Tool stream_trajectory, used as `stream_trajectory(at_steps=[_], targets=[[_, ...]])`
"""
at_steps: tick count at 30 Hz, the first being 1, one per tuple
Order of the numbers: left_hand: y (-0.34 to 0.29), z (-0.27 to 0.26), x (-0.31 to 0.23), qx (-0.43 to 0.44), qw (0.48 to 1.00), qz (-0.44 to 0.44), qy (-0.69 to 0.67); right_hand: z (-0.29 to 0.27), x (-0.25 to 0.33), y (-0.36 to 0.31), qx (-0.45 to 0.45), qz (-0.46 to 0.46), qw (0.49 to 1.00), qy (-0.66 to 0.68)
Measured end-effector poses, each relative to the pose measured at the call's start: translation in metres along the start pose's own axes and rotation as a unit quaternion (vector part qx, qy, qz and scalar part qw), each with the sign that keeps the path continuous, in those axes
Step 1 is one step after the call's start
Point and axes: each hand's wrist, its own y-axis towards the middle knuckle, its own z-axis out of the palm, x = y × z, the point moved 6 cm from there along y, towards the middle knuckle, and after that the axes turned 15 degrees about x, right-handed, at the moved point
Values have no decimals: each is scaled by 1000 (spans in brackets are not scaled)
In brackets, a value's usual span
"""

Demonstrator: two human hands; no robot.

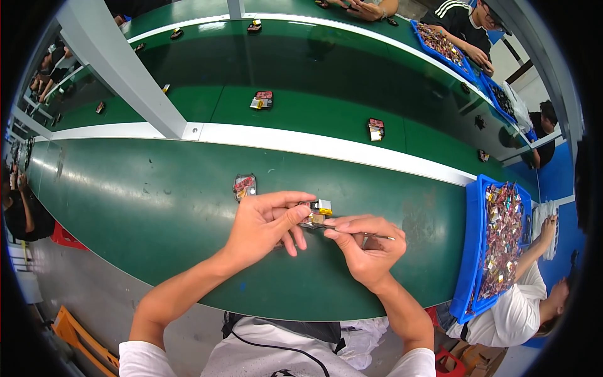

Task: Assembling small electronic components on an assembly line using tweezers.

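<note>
Small electronic unit (318,218): we are holding it well left of the blue tray (470,251); we are judging it light, stiff-cased, fragile inside, best taken by its casing edges; left hand (264,225) pinching it, right hand (372,248) gripping a slim metal tool (378,237); green table (157,213) gleaming left of the blue tray; co-worker (512,314) sitting right of the blue tray

Bin (470,251) at right end of table (157,220); loose device (245,186) beyond left hand (267,220); rail (282,141) behind table
</note>
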Motion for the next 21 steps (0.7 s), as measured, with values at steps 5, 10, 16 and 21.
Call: stream_trajectory(at_steps=[5,10,16,21], targets=[[1,-1,2,-3,1000,8,2,-1,-1,0,9,20,1000,-5],[0,-2,1,-13,1000,14,8,0,-4,-1,7,27,1000,-8],[-1,-4,2,-21,1000,18,8,3,1,3,25,-17,999,-27],[-1,-5,2,-28,999,21,4,5,3,4,33,-24,998,-38]])
